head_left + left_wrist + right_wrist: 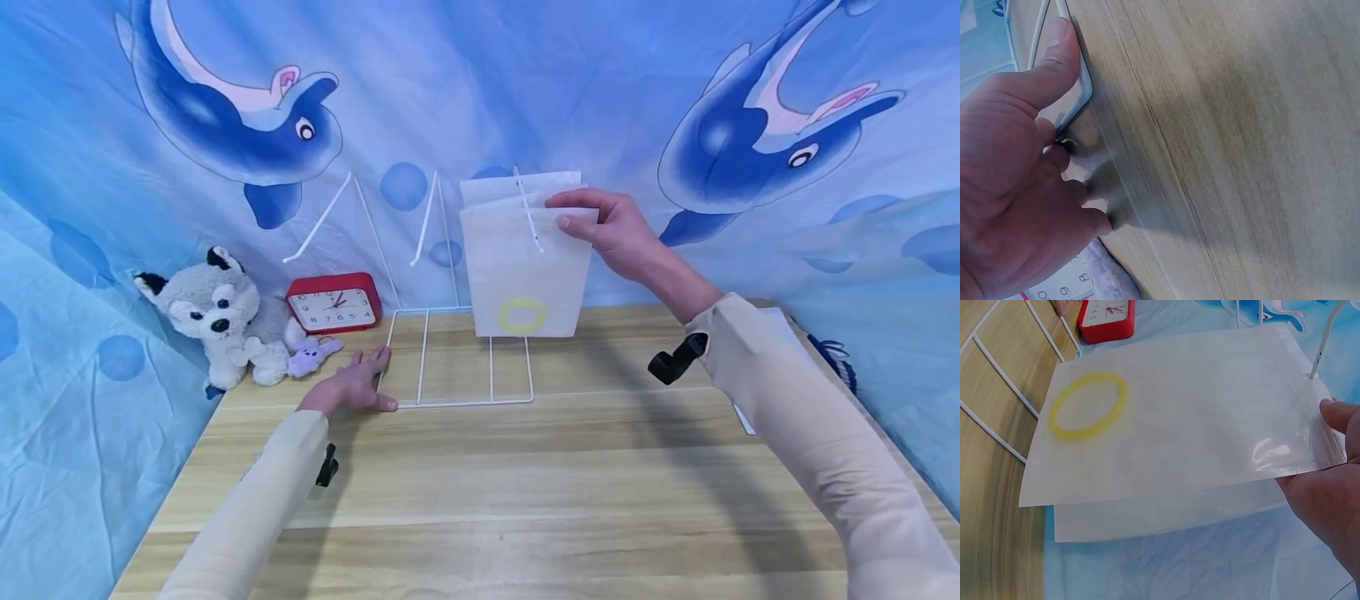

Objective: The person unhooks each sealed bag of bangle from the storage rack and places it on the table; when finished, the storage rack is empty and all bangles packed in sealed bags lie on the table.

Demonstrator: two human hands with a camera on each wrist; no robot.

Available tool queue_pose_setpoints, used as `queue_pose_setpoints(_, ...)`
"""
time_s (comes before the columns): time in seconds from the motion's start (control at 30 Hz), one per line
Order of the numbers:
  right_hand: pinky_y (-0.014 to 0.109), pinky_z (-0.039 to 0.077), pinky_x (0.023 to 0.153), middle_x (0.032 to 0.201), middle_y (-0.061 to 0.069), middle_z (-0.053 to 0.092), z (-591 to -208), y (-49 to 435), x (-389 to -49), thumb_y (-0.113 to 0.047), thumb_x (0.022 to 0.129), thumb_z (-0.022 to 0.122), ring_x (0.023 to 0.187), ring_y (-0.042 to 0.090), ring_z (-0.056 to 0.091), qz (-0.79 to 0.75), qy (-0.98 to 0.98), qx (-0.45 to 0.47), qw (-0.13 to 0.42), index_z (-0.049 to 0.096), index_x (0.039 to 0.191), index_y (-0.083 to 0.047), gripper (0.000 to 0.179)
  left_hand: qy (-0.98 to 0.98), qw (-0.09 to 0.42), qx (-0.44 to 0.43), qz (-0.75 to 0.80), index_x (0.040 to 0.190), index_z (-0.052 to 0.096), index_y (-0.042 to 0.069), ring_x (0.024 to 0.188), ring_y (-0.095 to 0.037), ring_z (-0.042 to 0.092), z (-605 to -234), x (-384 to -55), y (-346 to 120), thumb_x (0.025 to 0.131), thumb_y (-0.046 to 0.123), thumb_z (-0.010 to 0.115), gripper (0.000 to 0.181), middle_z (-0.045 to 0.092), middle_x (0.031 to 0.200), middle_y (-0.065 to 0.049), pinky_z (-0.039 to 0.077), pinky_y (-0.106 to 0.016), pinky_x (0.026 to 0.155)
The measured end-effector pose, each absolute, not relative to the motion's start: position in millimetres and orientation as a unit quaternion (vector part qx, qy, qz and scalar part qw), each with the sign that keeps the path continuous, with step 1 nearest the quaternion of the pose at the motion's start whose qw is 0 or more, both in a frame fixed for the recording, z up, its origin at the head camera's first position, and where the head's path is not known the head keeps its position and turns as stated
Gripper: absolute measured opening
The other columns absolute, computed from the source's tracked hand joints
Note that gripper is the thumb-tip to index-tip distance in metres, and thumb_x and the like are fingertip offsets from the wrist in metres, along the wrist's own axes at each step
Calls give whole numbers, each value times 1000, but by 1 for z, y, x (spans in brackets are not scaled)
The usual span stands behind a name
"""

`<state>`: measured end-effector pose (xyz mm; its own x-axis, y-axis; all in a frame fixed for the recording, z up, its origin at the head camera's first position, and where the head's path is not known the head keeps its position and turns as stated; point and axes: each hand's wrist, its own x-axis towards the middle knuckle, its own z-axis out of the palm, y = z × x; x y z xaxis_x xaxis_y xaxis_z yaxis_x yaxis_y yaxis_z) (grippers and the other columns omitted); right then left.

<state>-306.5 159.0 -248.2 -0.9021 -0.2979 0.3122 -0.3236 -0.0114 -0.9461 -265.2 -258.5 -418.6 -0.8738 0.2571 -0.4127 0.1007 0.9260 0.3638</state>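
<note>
A white wire display rack (465,404) lies with its base on the table and several hooks rising behind. On its right-hand hook hangs a whitish plastic pouch (525,267) with a yellow ring (1085,433) showing through it. A second pouch (487,192) hangs behind the first. My right hand (618,233) pinches the front pouch at its upper right corner, thumb in front. Down at the rack's front left corner, my left hand (352,385) rests with fingers spread, its thumb (1060,59) lying along the wire and the other fingertips at the table.
Left of the rack stand a red clock (333,302), a grey husky plush (217,312) and a small purple plush (311,357). A white sheet-like item (780,321) lies at the right, partly behind my right sleeve. A blue dolphin-print cloth (480,83) closes off the back.
</note>
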Motion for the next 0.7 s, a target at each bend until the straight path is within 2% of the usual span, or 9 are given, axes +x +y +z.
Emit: queue_pose_setpoints(0.7, 28, 58, 75, 121, 10, 64, -245, 164, -293, -10, 98, 66, 87, 19, 70, 614, -763, 204, 12, 74, 116, -11, 20, 953, 233, 98, 166, 160, 10, 3, 146, -50, -7, -419, -265, -258, 87, 38, 78, 106, 3, 165, -20, 6, -71, 111)
